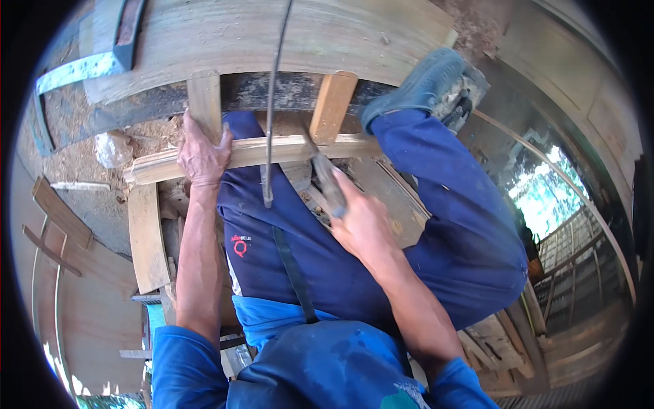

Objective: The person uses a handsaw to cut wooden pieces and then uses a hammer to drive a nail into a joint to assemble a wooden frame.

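A pale wooden bar (248, 153) lies across in front of me, over my left thigh. Near its left end my left hand (204, 153) is closed around it, its fingers reaching to a short light wooden slat (204, 95). An orange-brown slat (332, 105) meets the bar farther right. My right hand (361, 211) grips a hand tool with a thick worn grey handle (330, 184). Its narrow dark end touches or nearly touches the bar beside the orange-brown slat; blur hides its exact kind.
A thin dark rod (274, 88) hangs down in front of the bar. Behind lies a wide wooden board (272, 37). My blue-grey shoe (422, 88) rests at its right edge. A curved plank (148, 235) stands left of my arm, with wood scraps around.
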`<action>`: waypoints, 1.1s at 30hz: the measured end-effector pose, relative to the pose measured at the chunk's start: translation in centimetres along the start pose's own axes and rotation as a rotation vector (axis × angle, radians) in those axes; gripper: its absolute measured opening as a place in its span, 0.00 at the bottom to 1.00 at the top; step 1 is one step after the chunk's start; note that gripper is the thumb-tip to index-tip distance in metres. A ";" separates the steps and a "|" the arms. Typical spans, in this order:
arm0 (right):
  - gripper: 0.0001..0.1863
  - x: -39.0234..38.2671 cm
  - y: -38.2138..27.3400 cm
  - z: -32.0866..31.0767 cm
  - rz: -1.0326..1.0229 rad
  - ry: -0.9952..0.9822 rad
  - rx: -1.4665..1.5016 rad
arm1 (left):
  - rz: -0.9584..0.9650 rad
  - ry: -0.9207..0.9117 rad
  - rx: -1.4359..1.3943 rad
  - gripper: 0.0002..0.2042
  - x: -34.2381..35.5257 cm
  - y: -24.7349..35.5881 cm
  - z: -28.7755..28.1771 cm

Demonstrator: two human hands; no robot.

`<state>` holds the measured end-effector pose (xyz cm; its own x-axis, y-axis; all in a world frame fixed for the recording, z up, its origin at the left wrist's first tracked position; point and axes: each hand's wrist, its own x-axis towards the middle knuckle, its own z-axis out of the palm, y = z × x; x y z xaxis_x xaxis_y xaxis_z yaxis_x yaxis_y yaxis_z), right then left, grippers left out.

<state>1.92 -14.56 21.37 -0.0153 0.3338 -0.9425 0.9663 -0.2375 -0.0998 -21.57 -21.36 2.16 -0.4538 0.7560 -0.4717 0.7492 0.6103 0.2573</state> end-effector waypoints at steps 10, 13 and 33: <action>0.35 3.5 -1.1 0.6 0.084 0.049 -0.031 | 0.006 -0.019 -0.005 0.40 -0.3 0.7 0.0; 0.35 2.1 -2.0 -0.3 0.038 0.040 -0.035 | 0.060 0.024 -0.022 0.41 -0.6 -0.1 0.6; 0.37 -1.0 -0.8 -0.5 0.097 0.036 -0.011 | 0.072 0.020 -0.006 0.42 -0.2 -0.3 0.3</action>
<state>1.31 -14.22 22.61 0.0872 0.3419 -0.9357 0.9656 -0.2601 -0.0050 -21.58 -21.79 1.88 -0.4086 0.8024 -0.4349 0.7773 0.5557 0.2949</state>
